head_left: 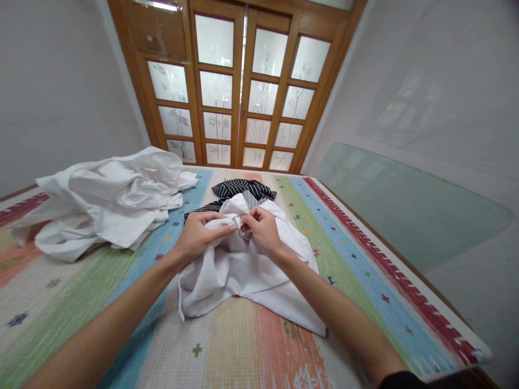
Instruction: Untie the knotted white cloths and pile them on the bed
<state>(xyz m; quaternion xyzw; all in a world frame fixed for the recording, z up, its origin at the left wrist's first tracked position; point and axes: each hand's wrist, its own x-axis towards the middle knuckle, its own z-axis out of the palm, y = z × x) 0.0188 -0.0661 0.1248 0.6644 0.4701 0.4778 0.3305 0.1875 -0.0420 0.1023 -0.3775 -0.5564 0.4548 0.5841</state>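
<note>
A white garment (pixel 247 270) lies crumpled on the striped bed cover (pixel 243 351) in front of me. Both hands meet at its upper middle. My left hand (pixel 198 233) pinches a small fold of the white cloth between thumb and fingers. My right hand (pixel 263 229) is closed on the same spot from the other side, fingertips touching the left ones. Behind the hands, a black garment with thin white stripes (pixel 239 190) pokes out from under the white one.
A large heap of white cloth (pixel 109 200) sits at the left on the bed. Wooden doors with frosted glass panes (pixel 239 86) stand beyond the bed. A glass sheet (pixel 405 205) leans against the right wall, next to the bed's right edge.
</note>
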